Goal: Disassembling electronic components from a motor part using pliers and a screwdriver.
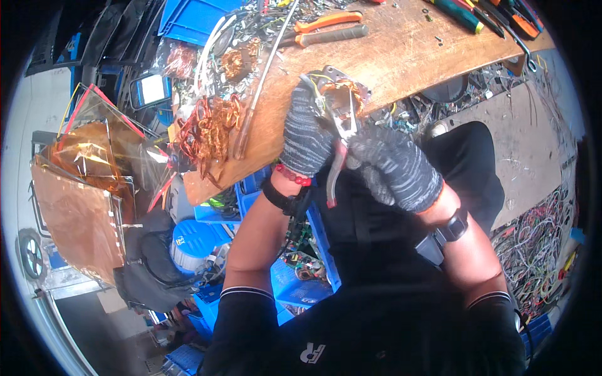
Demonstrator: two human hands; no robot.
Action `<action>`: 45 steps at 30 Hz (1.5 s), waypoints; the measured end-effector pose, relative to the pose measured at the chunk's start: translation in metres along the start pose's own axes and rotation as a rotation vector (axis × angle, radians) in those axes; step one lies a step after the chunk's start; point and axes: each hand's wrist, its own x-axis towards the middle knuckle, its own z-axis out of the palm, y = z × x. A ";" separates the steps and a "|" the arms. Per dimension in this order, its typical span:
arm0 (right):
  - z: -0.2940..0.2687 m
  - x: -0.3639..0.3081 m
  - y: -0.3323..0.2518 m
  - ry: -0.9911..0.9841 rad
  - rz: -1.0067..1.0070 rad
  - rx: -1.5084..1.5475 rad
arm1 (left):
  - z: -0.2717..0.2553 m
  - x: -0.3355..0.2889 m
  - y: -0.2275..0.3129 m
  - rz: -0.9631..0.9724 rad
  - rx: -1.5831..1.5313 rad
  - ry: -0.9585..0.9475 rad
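Head view shows the left hand (306, 131) in a grey knitted glove, fingers wrapped around a small metal motor part with copper windings (342, 94) at upper centre of the frame, at the edge of the brown wooden counter (401, 56). Just right of it, the gloved right hand (395, 166) has fingers clenched on red-handled pliers (338, 156), whose tip bites into the windings. Loose copper wire tangles (210, 128) lie at left.

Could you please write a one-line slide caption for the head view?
Gloved left hand steadies a copper-wound coil part at the wooden bench edge while the gloved right hand works red-handled pliers on it.
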 end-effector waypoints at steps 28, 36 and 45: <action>-0.003 0.002 -0.023 0.171 0.409 0.038 | -0.005 0.015 -0.004 0.159 0.589 0.086; 0.005 -0.014 -0.014 0.070 0.090 -0.167 | -0.002 0.008 -0.007 0.149 0.487 0.168; -0.001 -0.019 -0.018 0.122 0.081 -0.266 | 0.014 0.005 -0.001 -0.026 -0.046 0.185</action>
